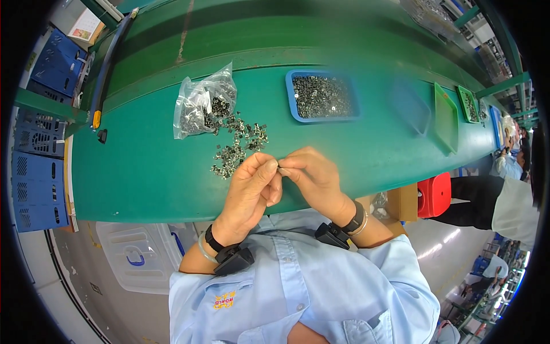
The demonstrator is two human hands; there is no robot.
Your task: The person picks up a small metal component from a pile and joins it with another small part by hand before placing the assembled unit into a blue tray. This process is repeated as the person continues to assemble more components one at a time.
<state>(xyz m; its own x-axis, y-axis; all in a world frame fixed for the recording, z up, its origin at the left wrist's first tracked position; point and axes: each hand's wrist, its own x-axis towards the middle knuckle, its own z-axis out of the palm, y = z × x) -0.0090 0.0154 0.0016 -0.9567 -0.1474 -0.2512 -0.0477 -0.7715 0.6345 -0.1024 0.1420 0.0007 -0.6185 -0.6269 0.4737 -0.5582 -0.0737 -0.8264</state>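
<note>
Over the front of the green table, my left hand (255, 184) and my right hand (312, 176) meet at the fingertips. Pinched between them is a tiny dark part (279, 167), mostly covered by the fingers and too small to name. A loose pile of small black and silver parts (232, 156) lies just beyond my left hand. It spreads out from the mouth of a clear plastic bag (192, 109), which still holds more of them. Farther back, a blue tray (291, 103) is filled with many small metallic parts.
On the right stand an empty-looking blue tray (412, 109), a green tray (446, 120) and a smaller green tray of parts (468, 104). Blue crates (39, 189) line the left. A red stool (435, 195) and another person (498, 206) are beyond the table's right edge.
</note>
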